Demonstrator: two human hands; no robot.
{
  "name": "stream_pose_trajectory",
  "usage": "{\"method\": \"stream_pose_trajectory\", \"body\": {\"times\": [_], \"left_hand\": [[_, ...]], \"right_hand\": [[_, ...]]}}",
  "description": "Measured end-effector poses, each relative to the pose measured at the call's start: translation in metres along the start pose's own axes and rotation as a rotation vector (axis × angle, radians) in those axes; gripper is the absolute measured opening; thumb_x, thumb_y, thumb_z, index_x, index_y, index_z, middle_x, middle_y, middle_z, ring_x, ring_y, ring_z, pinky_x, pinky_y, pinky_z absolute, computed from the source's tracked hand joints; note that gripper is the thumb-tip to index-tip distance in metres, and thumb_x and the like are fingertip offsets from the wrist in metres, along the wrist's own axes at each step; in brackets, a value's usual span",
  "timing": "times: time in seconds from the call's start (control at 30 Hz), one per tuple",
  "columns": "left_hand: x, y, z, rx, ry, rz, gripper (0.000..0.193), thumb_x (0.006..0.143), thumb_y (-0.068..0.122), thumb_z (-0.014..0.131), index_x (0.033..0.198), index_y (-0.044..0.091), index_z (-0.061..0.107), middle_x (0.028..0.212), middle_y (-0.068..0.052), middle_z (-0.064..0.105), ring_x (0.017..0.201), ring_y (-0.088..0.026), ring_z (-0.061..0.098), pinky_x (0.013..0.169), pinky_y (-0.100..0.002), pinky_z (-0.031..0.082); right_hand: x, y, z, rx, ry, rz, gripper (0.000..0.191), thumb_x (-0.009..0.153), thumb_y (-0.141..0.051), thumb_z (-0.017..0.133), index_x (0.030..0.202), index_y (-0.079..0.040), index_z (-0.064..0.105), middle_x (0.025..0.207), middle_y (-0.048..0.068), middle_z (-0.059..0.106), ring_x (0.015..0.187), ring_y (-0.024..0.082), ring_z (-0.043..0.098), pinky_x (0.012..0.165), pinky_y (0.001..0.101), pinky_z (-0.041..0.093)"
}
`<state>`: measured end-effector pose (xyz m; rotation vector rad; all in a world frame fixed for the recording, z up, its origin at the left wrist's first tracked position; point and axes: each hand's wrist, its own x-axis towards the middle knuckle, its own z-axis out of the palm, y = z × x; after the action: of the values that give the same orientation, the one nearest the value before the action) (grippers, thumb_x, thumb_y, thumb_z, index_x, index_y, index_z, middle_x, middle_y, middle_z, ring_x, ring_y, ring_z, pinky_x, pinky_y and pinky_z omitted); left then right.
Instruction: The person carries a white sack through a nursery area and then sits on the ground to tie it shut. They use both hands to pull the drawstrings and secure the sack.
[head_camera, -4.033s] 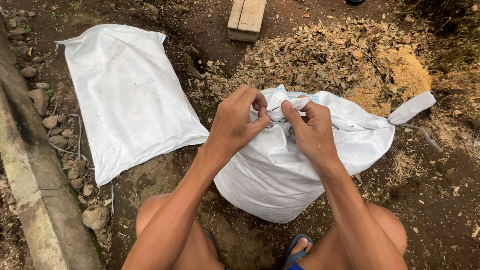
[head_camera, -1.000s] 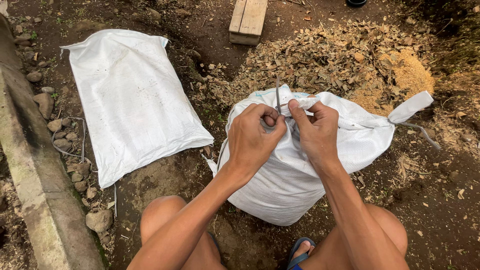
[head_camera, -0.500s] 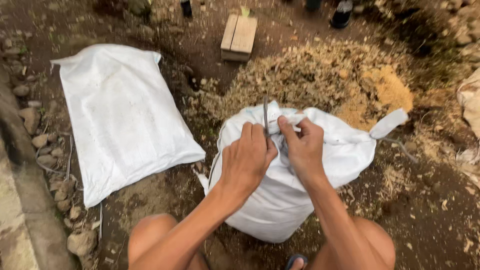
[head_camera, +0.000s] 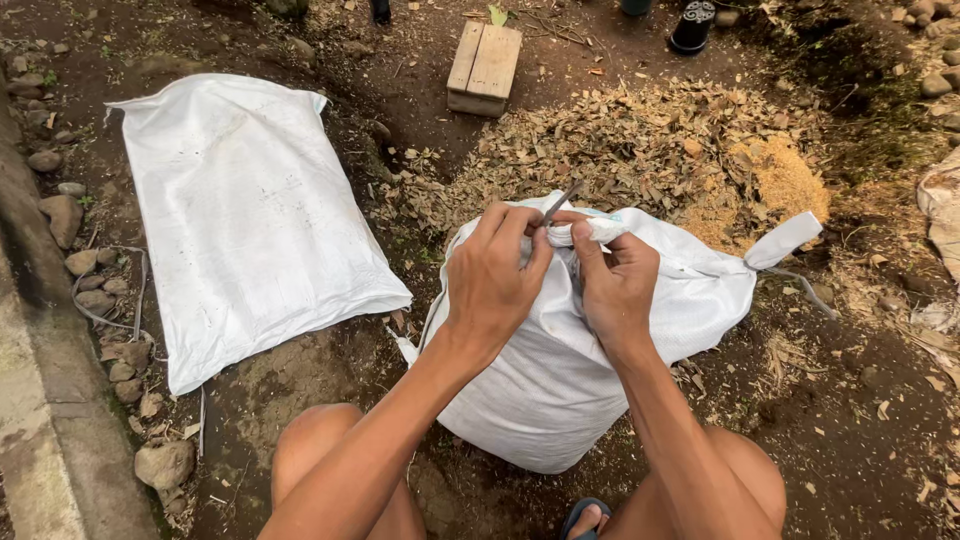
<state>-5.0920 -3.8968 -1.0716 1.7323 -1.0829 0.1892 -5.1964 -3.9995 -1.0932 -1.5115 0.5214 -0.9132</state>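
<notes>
A filled white woven sack (head_camera: 560, 380) stands on the dirt between my knees. My left hand (head_camera: 495, 275) pinches a thin dark needle-like tool (head_camera: 560, 203) at the sack's gathered top edge. My right hand (head_camera: 615, 280) grips the bunched sack mouth (head_camera: 595, 232) just beside it. A tied corner of the sack (head_camera: 785, 240) sticks out to the right with a string trailing from it.
A flat white sack (head_camera: 245, 215) lies on the ground to the left. A heap of dry leaves and sawdust (head_camera: 680, 150) sits behind the filled sack. A small wooden block (head_camera: 485, 68) is farther back. Stones (head_camera: 70, 260) and a concrete kerb (head_camera: 40, 440) run along the left.
My hands have stayed at the sack's mouth, shifting from gathering the fabric to holding the thin tool upright at the top. The view has tilted slightly.
</notes>
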Motion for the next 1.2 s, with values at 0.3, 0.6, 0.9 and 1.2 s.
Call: {"method": "stream_pose_trajectory", "body": {"times": [0.3, 0.6, 0.9, 1.2], "left_hand": [[0.003, -0.011, -0.007, -0.104, -0.136, 0.013, 0.014, 0.094, 0.011, 0.073, 0.097, 0.0, 0.065, 0.089, -0.013, 0.066, 0.078, -0.028, 0.069, 0.07, -0.04, 0.052], [-0.007, -0.012, 0.001, 0.071, -0.182, -0.07, 0.022, 0.1, 0.022, 0.063, 0.101, 0.002, 0.057, 0.096, -0.015, 0.064, 0.073, -0.037, 0.065, 0.06, -0.049, 0.048], [-0.02, -0.012, 0.008, -0.074, -0.12, -0.158, 0.02, 0.099, 0.022, 0.064, 0.098, 0.004, 0.057, 0.09, -0.011, 0.064, 0.072, -0.029, 0.065, 0.061, -0.043, 0.049], [-0.028, -0.015, 0.013, -0.509, 0.026, -0.208, 0.016, 0.098, 0.017, 0.069, 0.099, 0.002, 0.066, 0.087, -0.001, 0.055, 0.057, -0.006, 0.04, 0.051, -0.026, 0.033]], "right_hand": [[0.006, 0.006, -0.004, -0.018, 0.022, 0.001, 0.025, 0.103, -0.021, 0.066, 0.11, 0.0, 0.077, 0.078, -0.008, 0.066, 0.062, -0.001, 0.045, 0.052, 0.0194, 0.032], [0.012, 0.012, 0.005, -0.021, 0.04, 0.001, 0.025, 0.104, -0.022, 0.066, 0.11, -0.001, 0.077, 0.077, -0.007, 0.064, 0.062, -0.002, 0.043, 0.052, 0.0196, 0.032], [0.012, 0.014, 0.005, 0.06, 0.071, 0.078, 0.028, 0.103, -0.024, 0.066, 0.11, 0.0, 0.078, 0.066, -0.009, 0.054, 0.054, -0.001, 0.033, 0.046, 0.0211, 0.022], [0.014, 0.01, 0.007, 0.135, 0.086, 0.112, 0.03, 0.102, -0.026, 0.065, 0.109, 0.0, 0.077, 0.058, -0.011, 0.045, 0.049, -0.001, 0.029, 0.044, 0.0223, 0.019]]}}
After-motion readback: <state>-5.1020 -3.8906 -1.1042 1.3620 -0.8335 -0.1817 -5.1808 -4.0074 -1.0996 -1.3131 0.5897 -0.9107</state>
